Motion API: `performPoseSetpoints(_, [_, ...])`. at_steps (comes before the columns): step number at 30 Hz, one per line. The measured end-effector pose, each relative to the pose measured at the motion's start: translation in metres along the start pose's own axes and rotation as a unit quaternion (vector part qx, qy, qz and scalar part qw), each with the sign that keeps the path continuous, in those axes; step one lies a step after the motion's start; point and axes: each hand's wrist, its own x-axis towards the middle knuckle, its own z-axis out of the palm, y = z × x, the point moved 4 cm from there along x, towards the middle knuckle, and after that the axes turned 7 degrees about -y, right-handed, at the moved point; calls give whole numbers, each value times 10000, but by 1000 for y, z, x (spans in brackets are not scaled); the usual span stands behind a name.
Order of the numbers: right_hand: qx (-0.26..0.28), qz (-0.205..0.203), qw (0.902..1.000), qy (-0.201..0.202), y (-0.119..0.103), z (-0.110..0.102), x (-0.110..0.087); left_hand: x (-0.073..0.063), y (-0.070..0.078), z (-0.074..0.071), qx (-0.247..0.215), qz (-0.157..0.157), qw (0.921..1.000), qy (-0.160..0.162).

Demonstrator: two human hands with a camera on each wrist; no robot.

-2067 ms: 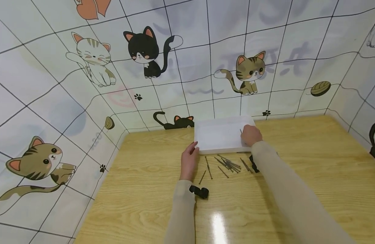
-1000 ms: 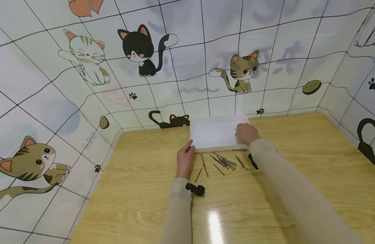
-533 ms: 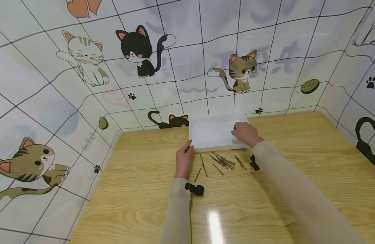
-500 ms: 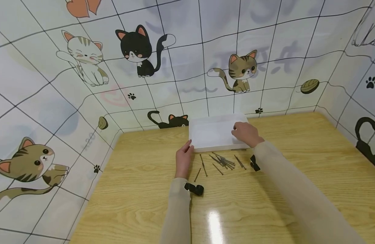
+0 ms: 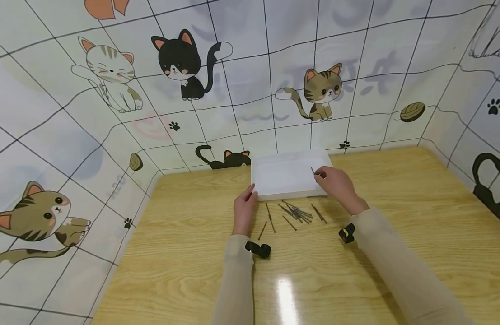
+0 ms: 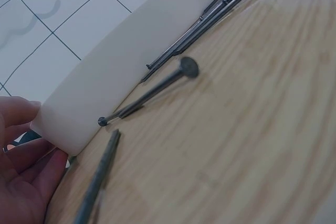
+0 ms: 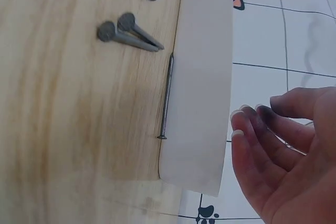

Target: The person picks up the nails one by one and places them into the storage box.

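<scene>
A shallow white tray (image 5: 290, 196) stands at the back of the table, near the wall. My left hand (image 5: 244, 212) touches its front left corner, thumb at the rim and fingers low on the outside in the left wrist view. Over the tray's right end is my right hand (image 5: 338, 186), fingers loosely bent; the right wrist view shows nothing between them. A thin dark nail (image 5: 312, 170) shows in the tray just beyond its fingertips, partly hidden. Several loose nails (image 5: 297, 213) lie on the table before the tray. One nail (image 7: 167, 98) lies along its front wall.
The wooden table (image 5: 184, 271) meets a wall covering (image 5: 254, 90) printed with cats and a grid, close behind the tray and on both sides. Black wrist cameras (image 5: 259, 249) sit on both wrists, near the tabletop.
My right hand reached into the tray's right end with a nail at its fingertips, then drew back slightly to the right and nearer me. My left hand has stayed at the corner.
</scene>
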Motion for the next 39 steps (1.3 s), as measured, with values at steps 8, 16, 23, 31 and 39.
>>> performPoseSetpoints(8, [406,-233,9989,-89,8,10,-26,-2,0,3,-80,-4,10000,-40])
performPoseSetpoints(16, [705,-102,9974,125,15,11,-43,-5,1,5,-68,-52,9999,-55])
performPoseSetpoints(23, [704,54,9972,-232,23,11,-46,-4,2,4,25,-73,10000,-45])
performPoseSetpoints(31, [394,49,9954,-874,27,15,-46,-4,2,1,24,-55,10000,7])
performPoseSetpoints(39, [268,-254,9917,-1228,19,20,-44,-1,5,1,28,6,10000,-16])
